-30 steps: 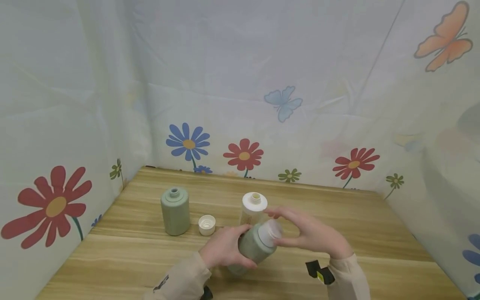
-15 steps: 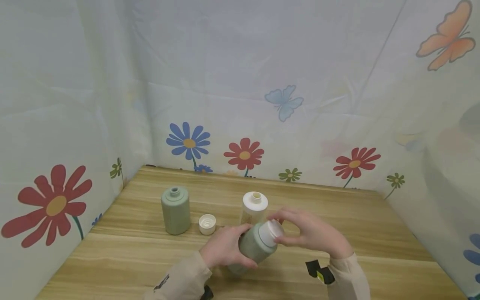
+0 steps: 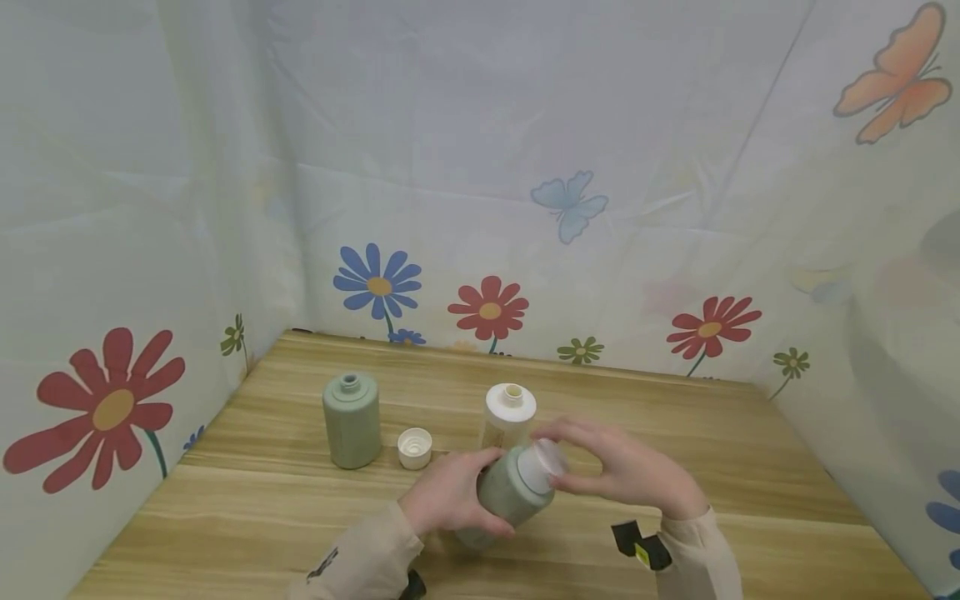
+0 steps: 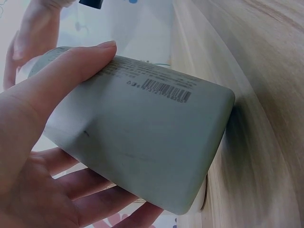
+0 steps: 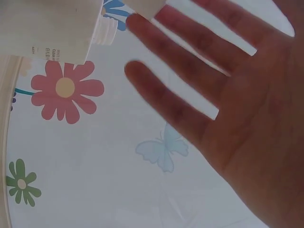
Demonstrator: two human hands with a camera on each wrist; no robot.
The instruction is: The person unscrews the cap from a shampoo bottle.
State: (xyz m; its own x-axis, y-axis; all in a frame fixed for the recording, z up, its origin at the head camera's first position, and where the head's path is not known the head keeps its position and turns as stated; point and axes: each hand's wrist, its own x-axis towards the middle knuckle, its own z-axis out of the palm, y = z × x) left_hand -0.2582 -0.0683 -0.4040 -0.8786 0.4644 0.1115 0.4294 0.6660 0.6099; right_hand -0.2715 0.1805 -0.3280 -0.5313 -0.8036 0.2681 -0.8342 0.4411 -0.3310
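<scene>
My left hand grips a sage-green bottle, tilted with its top up to the right. In the left wrist view the bottle shows a printed barcode, with my thumb across one side and fingers beneath. A white cap sits at the bottle's top. Thumb and fingers of my right hand pinch that cap from either side. The right wrist view shows the right hand's fingers reaching to the cap's pale edge. Behind the tilted bottle stands an uncapped white bottle, its lower part hidden.
Another green bottle stands upright and uncapped at the left of the wooden table. A loose white cap lies beside it, hollow side up. A flower-printed curtain borders the table's back and sides.
The cap looks blurred a second ago, sharper half a second ago and slightly blurred now, within the right fingers. Both hands and the tilted bottle stay in nearly the same place.
</scene>
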